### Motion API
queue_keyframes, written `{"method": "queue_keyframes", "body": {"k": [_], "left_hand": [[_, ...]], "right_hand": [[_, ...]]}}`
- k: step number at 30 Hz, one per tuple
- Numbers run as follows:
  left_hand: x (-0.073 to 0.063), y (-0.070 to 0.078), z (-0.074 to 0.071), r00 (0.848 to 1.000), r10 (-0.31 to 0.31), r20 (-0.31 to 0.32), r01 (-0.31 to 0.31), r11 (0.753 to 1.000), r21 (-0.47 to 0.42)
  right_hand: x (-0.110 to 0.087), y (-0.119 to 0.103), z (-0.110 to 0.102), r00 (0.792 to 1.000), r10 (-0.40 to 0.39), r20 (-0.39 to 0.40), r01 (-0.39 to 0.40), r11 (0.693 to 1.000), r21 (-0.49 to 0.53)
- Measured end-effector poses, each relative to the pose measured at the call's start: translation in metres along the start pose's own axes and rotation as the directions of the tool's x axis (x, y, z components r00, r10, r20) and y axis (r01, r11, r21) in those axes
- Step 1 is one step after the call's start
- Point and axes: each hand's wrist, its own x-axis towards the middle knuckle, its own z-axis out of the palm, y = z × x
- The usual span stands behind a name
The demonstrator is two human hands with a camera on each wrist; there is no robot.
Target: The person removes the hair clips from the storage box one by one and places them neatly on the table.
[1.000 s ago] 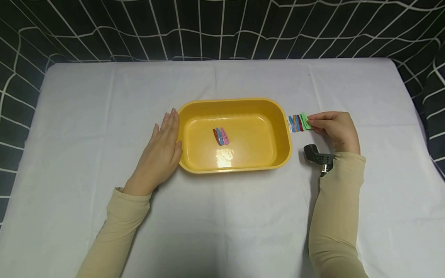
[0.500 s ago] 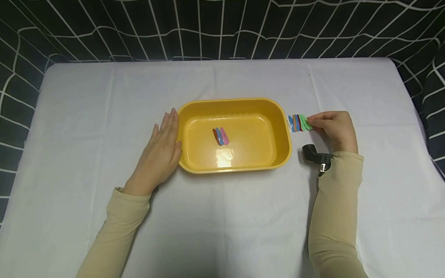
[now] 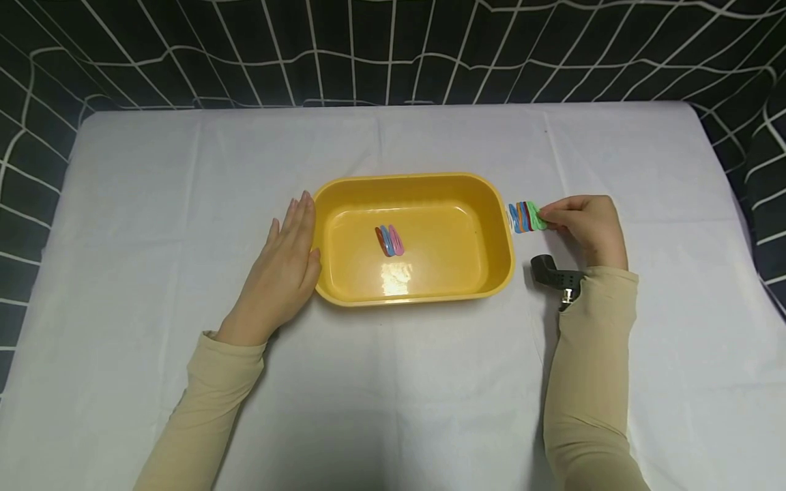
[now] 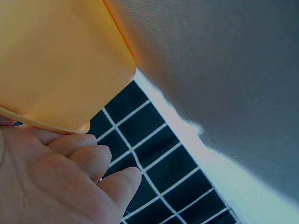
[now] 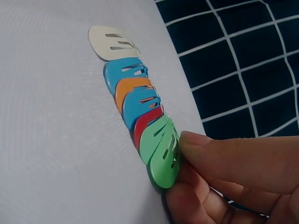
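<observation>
A yellow tray (image 3: 424, 300) stands mid-table with a few hair clips, brown, blue and pink (image 3: 396, 241), lying side by side in it. Straight fingers of my left hand (image 3: 276, 273) rest against the tray's left wall; the left wrist view has the palm beside the rim. To the tray's right, a row of overlapping snap hair clips lies on the cloth: white (image 5: 112, 43), blue, orange, red (image 5: 148, 126) and green. My right hand (image 3: 586, 228) pinches the end green hair clip (image 5: 164, 165) between thumb and fingers. That clip overlaps another green one.
A white cloth (image 3: 393, 382) covers the table. Behind it and at the sides hangs dark fabric with a white grid (image 3: 368, 61). A black wrist camera mount (image 3: 555, 275) juts from the right sleeve, above the cloth.
My right hand has shifted slightly left with the end green clip, which now lies closer over its neighbour. My left hand and the tray stay practically in place.
</observation>
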Motion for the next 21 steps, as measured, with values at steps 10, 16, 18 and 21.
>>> {"method": "queue_keyframes", "body": {"k": [10, 16, 18, 21], "left_hand": [[-0.0002, -0.0007, 0.0009, 1.000, 0.002, -0.005, -0.002, 1.000, 0.004], [0.0000, -0.0009, 0.0011, 1.000, 0.004, -0.007, -0.004, 1.000, 0.006], [0.0004, -0.0014, 0.0016, 1.000, 0.005, -0.008, -0.005, 1.000, 0.004], [0.0003, -0.0012, 0.0015, 1.000, 0.002, -0.006, -0.002, 1.000, 0.002]], "right_hand": [[-0.0015, -0.0003, -0.0003, 1.000, -0.011, 0.005, 0.011, 0.999, -0.039], [-0.0010, 0.0026, -0.0049, 0.999, -0.029, 0.034, 0.029, 1.000, 0.005], [-0.0009, 0.0039, -0.0063, 0.999, -0.031, 0.043, 0.030, 0.999, 0.026], [-0.0005, 0.0052, -0.0074, 0.998, -0.027, 0.055, 0.025, 0.999, 0.043]]}}
